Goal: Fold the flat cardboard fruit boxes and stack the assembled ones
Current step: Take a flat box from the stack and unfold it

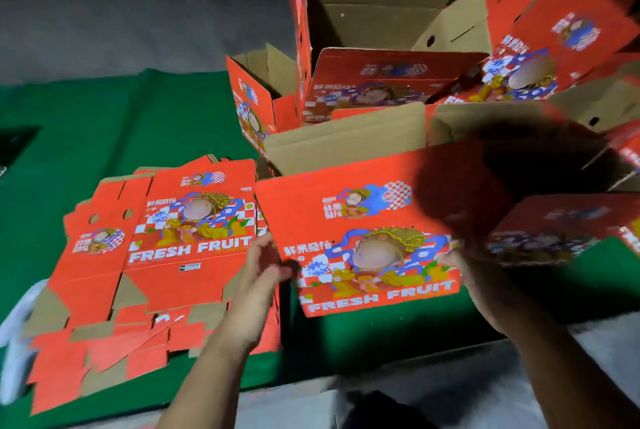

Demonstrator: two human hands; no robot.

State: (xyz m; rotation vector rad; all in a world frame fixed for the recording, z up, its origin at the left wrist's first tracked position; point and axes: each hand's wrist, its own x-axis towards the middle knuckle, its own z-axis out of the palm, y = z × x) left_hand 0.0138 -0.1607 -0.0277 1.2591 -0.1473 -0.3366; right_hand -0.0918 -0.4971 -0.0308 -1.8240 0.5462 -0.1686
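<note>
Far left: a pile of flat boxes [152, 265] lay printed side up on the green cloth [86, 123], edges fanned out unevenly toward the near table edge. Left hand [258, 276] was at the left edge of a red box [363, 227], fingers loosely curled against its lower left corner; whether it gripped or only touched could not be told. The box was tilted, printed front toward the camera, brown flaps open behind it. Right hand [464, 272] was at the box's right edge, fingers hidden behind the cardboard, so grip not readable. Behind and right: several folded boxes [381, 57] stood heaped, open tops up, some leaning. Far right: another box [561, 227], blurred, just beside the right hand.
</note>
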